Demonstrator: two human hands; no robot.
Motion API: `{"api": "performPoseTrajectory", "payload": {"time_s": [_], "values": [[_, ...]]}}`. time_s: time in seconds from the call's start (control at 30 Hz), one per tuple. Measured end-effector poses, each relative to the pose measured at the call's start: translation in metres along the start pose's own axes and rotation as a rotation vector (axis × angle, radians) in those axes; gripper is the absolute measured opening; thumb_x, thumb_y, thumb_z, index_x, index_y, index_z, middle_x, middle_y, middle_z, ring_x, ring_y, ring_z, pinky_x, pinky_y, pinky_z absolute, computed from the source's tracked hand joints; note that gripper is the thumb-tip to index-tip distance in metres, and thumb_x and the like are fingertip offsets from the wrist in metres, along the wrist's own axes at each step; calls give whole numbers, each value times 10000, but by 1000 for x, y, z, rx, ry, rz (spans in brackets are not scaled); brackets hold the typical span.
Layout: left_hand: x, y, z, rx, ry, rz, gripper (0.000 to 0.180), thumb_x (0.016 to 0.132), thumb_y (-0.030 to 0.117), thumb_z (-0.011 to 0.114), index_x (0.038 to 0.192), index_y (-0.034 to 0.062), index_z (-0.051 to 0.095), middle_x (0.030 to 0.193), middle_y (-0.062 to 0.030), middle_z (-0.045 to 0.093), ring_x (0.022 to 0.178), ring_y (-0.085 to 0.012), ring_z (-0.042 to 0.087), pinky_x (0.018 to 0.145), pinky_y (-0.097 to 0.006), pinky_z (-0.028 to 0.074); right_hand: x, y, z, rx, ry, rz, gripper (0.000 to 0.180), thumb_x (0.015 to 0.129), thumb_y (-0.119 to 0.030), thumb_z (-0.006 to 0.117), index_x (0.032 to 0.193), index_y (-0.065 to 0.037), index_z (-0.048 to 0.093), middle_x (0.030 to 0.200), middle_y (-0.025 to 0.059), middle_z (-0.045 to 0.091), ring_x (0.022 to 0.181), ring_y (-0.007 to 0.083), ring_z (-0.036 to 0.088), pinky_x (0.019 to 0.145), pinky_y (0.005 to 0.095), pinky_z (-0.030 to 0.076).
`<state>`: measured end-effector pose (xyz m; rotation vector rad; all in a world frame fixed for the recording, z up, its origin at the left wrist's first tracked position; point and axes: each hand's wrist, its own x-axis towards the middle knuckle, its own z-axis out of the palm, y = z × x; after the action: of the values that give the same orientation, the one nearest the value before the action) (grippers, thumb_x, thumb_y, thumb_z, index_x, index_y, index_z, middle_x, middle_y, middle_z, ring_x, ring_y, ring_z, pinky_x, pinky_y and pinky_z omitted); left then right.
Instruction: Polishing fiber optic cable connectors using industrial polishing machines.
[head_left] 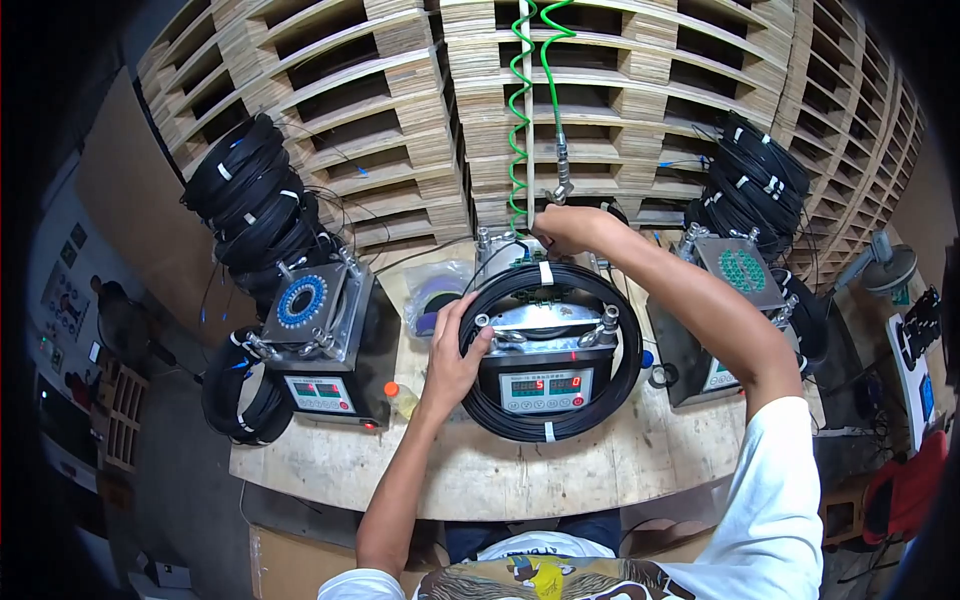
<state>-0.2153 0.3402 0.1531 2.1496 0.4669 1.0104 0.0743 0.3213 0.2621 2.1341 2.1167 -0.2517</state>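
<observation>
A large coil of black cable (pixel 628 385), tied with white bands, hangs upright around the front of the middle machine. My left hand (pixel 455 352) grips the coil's left side, thumb on the inner edge and fingers around the outside. Through the coil's opening show the middle machine's metal top (pixel 545 316) and its control panel (pixel 545 390) with lit red digits. My right hand (pixel 565 230) reaches over to the back of this machine, fingers curled and closed. What they hold, if anything, is hidden. Just above it hangs a metal air nozzle (pixel 562 170) on a coiled green hose (pixel 548 75).
Similar machines stand left (pixel 310 320) and right (pixel 735 290) on the wooden table (pixel 440 475). Stacked black cable coils (pixel 250 200) rise behind the left one, more coils (pixel 755 185) behind the right. An orange-capped bottle (pixel 401 398) stands near my left forearm. Wooden pallets (pixel 350 75) wall the back.
</observation>
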Motion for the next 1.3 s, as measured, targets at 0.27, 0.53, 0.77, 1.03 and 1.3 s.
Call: {"api": "performPoseTrajectory", "payload": {"time_s": [0.27,0.53,0.77,1.03,1.3], "values": [[33,12,-9,6,25,44,559,998,434,576,1330,-15,538,1300,-236,535,1220,-379,536,1068,-403,393,11,18,-3,131,-119,-31,153,825,-23,700,963,39,676,891,198,722,779,286,740,653,406,582],[164,22,4,409,-562,121,380,913,287,722,1145,-10,675,1039,-215,713,986,-383,692,839,-449,548,-18,8,-10,225,30,-44,189,817,-63,765,830,17,594,775,161,702,742,281,716,616,412,522],[210,31,35,778,-968,344,262,843,210,755,882,-43,696,833,-234,703,855,-398,703,726,-476,553,-27,23,8,305,119,-49,207,828,-77,765,824,17,581,757,165,691,748,292,695,651,421,494],[220,39,39,902,-1125,455,244,870,189,723,916,-49,694,883,-223,708,847,-372,705,718,-459,554,-30,13,5,239,163,-45,195,845,-50,742,833,35,567,734,170,673,700,284,676,639,416,490],[197,22,6,383,-664,306,271,917,220,702,1037,-24,697,790,-213,691,737,-341,679,685,-430,514,-41,31,32,452,349,-64,194,830,-93,773,899,23,634,763,164,684,722,289,684,655,414,506]]}}
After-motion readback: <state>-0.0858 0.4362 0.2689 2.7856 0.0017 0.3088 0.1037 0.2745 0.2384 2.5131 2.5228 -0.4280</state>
